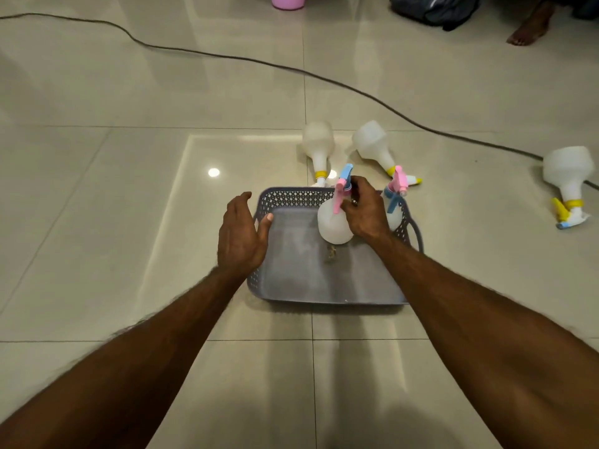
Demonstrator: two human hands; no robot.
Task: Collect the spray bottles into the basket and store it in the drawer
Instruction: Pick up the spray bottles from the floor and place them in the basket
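Basket (324, 286) is sitting on the floor (129, 189), nearest the person. Left hand (240, 234) is hovering over its left rim, grip apart and empty. Right hand (366, 212) is holding one spray bottle (334, 225) inside the basket, grip clamped near its neck. A second bottle (393, 209) is standing in the far right corner. Beyond, three bottles (319, 140) are lying on the floor uncollected; no drawer is showing.
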